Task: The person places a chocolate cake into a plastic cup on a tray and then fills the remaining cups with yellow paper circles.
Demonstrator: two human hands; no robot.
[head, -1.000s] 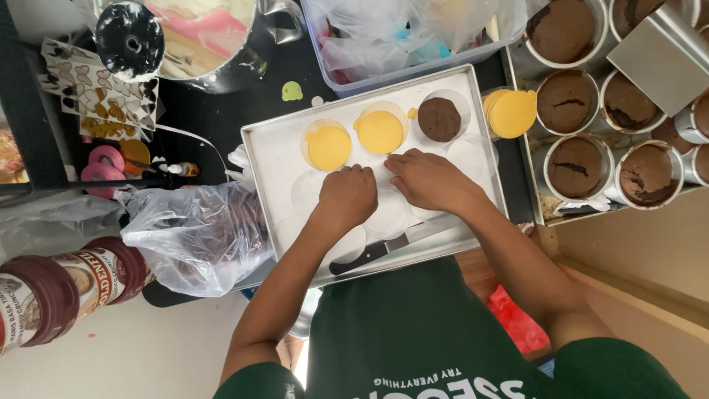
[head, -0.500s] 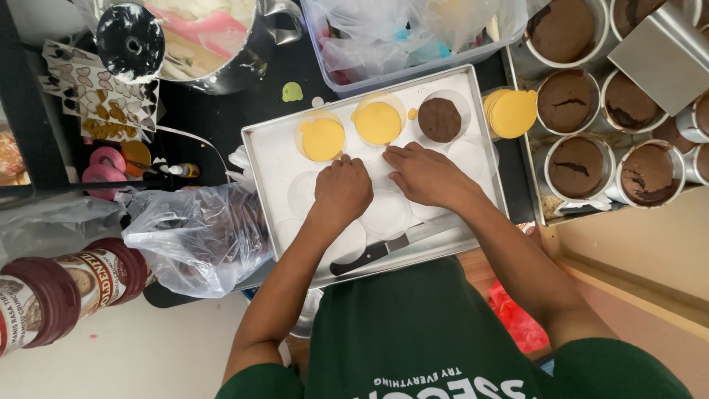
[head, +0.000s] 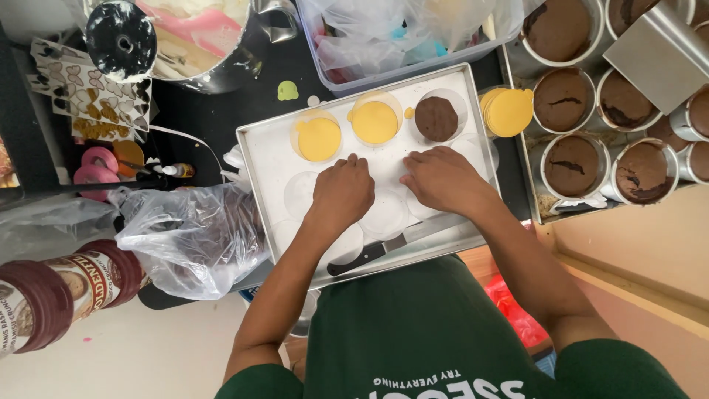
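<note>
Head view: left hand (head: 341, 193) and right hand (head: 442, 177), fingers curled knuckles-up, press on clear round plastic lids (head: 384, 214) lying in the metal baking tray (head: 255, 159); whether either grips a lid cannot be told. Black-handled knife (head: 384, 248) lies along the tray's near edge.

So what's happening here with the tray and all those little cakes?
A person leans over a metal baking tray, both hands pressed flat on white paper rounds laid across it. The left hand and right hand sit side by side mid-tray. At the tray's far edge are two yellow discs and one chocolate cake. A knife lies along the near edge. More chocolate cakes in tins wait to the right.
</note>
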